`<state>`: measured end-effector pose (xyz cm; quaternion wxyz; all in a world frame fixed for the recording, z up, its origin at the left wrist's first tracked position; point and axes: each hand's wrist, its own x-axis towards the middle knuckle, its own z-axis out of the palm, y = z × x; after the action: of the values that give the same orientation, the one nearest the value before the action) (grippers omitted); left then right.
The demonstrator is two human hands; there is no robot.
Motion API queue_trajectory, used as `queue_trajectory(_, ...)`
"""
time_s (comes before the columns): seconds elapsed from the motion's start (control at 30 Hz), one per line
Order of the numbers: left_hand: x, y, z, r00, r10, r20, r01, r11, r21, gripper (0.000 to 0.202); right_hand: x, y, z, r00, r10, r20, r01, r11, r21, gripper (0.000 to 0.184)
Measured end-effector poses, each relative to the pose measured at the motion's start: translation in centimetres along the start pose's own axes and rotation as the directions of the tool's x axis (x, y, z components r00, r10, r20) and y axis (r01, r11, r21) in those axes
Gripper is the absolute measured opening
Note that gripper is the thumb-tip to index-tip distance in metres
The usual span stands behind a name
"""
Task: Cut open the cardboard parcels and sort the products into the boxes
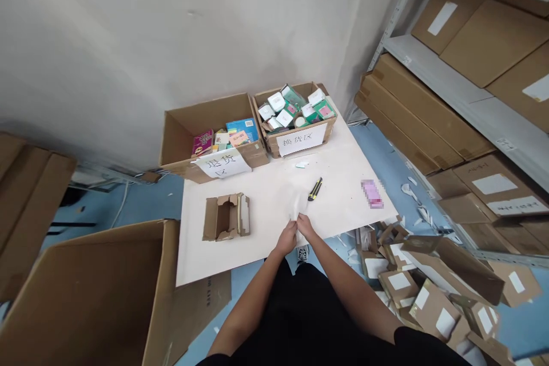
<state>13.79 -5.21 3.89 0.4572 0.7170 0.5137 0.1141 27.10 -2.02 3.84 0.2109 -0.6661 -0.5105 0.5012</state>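
Near the front edge of the white table, my left hand and my right hand are close together, fingers pinched. Between them they hold a blurred whitish strip that points away from me; whether it is paper or plastic film I cannot tell. Just beyond my right hand lies a yellow and black utility knife with its blade out toward me. Left of my hands stands a small open cardboard box, flaps folded out.
Behind are two labelled cartons, one of books, one of small white and green boxes. A blurred-out pink item lies at right. Cardboard boxes litter the floor. A large open carton stands left, loaded shelves right.
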Motion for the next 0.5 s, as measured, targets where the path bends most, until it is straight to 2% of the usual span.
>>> queue_trajectory(0.07, -1.2, 0.9, -1.2, 0.995, 0.074, -0.068, -0.077, 0.996, -0.04, 0.055, 0.2, -2.1, 0.8, 0.997, -0.066, -0.036, 0.072, 0.981, 0.182, 0.047)
queue_trajectory(0.13, -2.8, 1.3, -3.2, 0.98, 0.12, -0.158, -0.13, 0.99, -0.057, 0.051, 0.3, -4.5, 1.6, 0.989, -0.097, -0.112, 0.131, 0.922, 0.365, 0.042)
queue_trajectory(0.2, -4.8, 0.9, -6.0, 0.948, 0.16, -0.274, -0.179, 0.983, -0.046, 0.05, 0.5, -7.0, 2.4, 0.976, -0.108, -0.189, 0.184, 0.872, 0.453, 0.04)
queue_trajectory(0.27, -6.9, -0.7, -9.7, 0.901, 0.159, -0.404, -0.168, 0.986, 0.013, 0.049, 0.4, -9.5, 3.2, 0.956, -0.142, -0.256, 0.252, 0.845, 0.471, 0.042)
queue_trajectory(0.3, -8.0, -1.8, -11.7, 0.872, 0.137, -0.469, -0.126, 0.991, 0.055, 0.047, 0.2, -10.8, 3.7, 0.941, -0.17, -0.293, 0.295, 0.836, 0.463, 0.042)
queue_trajectory(0.37, -10.0, -4.8, -15.8, 0.796, 0.05, -0.603, 0.044, 0.989, 0.14, 0.045, -0.3, -13.4, 4.9, 0.893, -0.239, -0.381, 0.39, 0.833, 0.392, 0.036)
queue_trajectory(0.4, -10.9, -6.4, -17.6, 0.782, 0.013, -0.624, 0.13, 0.974, 0.184, 0.044, -0.6, -14.7, 5.7, 0.861, -0.278, -0.425, 0.434, 0.838, 0.331, 0.031)
queue_trajectory(0.43, -11.7, -8.0, -19.1, 0.791, -0.023, -0.611, 0.204, 0.952, 0.227, 0.043, -1.0, -15.9, 6.6, 0.828, -0.321, -0.459, 0.471, 0.843, 0.261, 0.026)
queue_trajectory(0.5, -13.1, -10.9, -20.9, 0.851, -0.118, -0.512, 0.306, 0.904, 0.299, 0.042, -1.5, -18.3, 9.1, 0.773, -0.411, -0.484, 0.522, 0.845, 0.115, 0.022)
